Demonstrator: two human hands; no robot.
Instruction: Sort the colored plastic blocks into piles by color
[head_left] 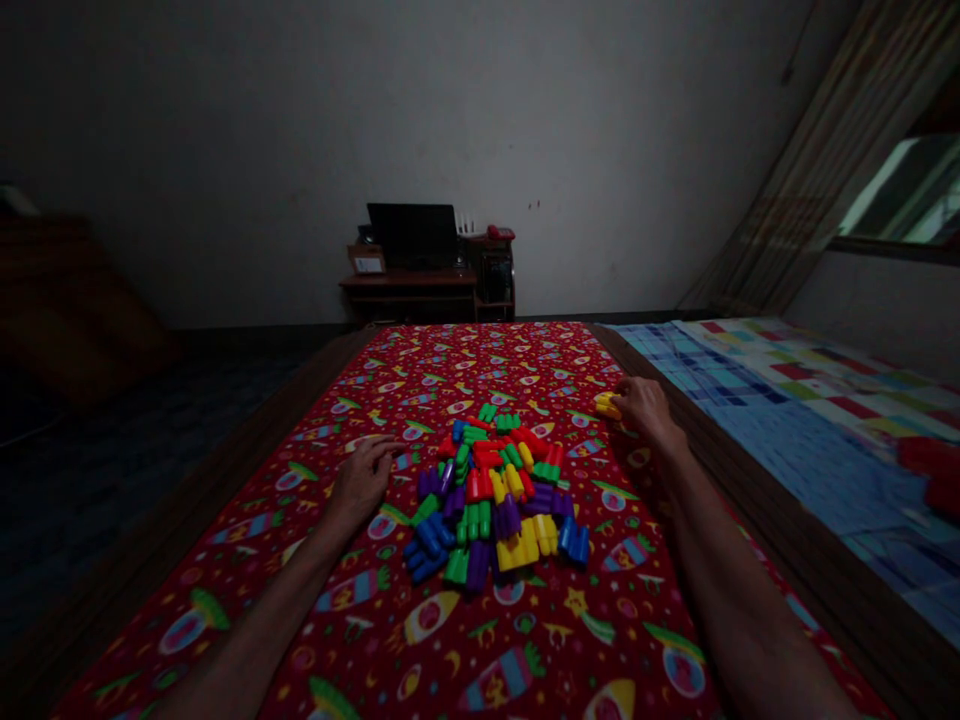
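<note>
A heap of plastic building blocks (pixel 495 495) in red, green, blue, purple and yellow lies on a red cloth with a rocket print (pixel 480 640). My left hand (pixel 361 480) rests flat on the cloth just left of the heap, fingers stretched out and holding nothing. My right hand (pixel 641 405) lies further out, right of the heap near the cloth's edge, with its fingers closed on a yellow block (pixel 606 405).
A wooden frame (pixel 780 540) borders the cloth on the right, with a blue and multicoloured checked sheet (pixel 787 400) beyond it. A low desk with a dark monitor (pixel 412 235) stands against the far wall. A curtain and window are at the upper right.
</note>
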